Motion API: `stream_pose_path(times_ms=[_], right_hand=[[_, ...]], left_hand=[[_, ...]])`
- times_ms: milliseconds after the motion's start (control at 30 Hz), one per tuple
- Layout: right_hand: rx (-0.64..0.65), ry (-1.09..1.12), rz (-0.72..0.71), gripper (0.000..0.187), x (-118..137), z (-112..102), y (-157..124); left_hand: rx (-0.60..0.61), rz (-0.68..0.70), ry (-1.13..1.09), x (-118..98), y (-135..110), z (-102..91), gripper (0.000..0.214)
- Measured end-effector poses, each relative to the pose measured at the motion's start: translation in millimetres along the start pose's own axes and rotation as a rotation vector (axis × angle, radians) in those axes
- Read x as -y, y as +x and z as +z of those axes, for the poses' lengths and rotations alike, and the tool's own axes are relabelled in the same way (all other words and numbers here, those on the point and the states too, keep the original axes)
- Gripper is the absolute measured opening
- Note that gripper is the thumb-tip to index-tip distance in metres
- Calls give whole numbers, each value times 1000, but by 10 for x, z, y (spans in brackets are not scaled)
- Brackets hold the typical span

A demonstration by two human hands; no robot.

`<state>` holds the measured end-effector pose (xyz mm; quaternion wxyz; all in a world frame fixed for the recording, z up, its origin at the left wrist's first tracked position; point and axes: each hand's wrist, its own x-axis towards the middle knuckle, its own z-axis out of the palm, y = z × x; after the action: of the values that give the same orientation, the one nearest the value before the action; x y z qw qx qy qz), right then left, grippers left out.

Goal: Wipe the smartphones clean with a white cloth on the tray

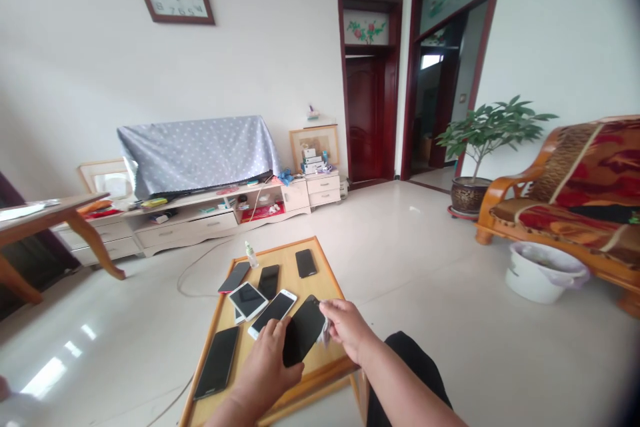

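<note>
- Smartphone (301,331), black with a glossy, unlit screen, sits angled near the front of the wooden tabletop (320,283); whether it is raised off the wood, I can't tell.
- Left hand (265,361) grasps the phone's lower left side, fingers wrapped against its edge.
- Right hand (347,328) is clenched around a crumpled white cloth (325,332), which is pressed to the phone's upper right corner.
- White-framed phone (273,314) lies just beside the left hand, its dark screen facing up.
- White-framed phone with a silver edge (247,301) lies just beyond it.
- Black phones (217,361) (269,281) (305,263) lie face up, spread across the wood.
- Dark phone with a red edge (234,277) lies near the far left corner.
- Small clear bottle with a white cap (251,255) stands at the far edge.
</note>
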<state>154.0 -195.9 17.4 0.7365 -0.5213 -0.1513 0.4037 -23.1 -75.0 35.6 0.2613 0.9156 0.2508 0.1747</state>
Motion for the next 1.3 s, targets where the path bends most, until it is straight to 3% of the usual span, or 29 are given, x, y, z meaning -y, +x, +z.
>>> stream_pose_path(times_ms=[200,433,600,800,1033,1300], right_hand=[[-188,116,-41,41,-25,-248,526],[-273,217,-5,41,-165,-318,806],[-290,204,-13,38,-134,-343,977],[-344,139,-25,39,-194,-339,1186],[-336,194,-32,40,-222,-323,1309],[-325,234,28,38,-340,-351,1459]], left_hand=[[-99,-121,16,117,438,204,65],[-160,-487,40,237,1339,485,59],[-185,-593,98,335,1980,697,57],[-172,-674,112,409,2580,963,63],[-156,-700,111,433,3058,1173,68],[-140,-742,172,487,3365,1318,70]])
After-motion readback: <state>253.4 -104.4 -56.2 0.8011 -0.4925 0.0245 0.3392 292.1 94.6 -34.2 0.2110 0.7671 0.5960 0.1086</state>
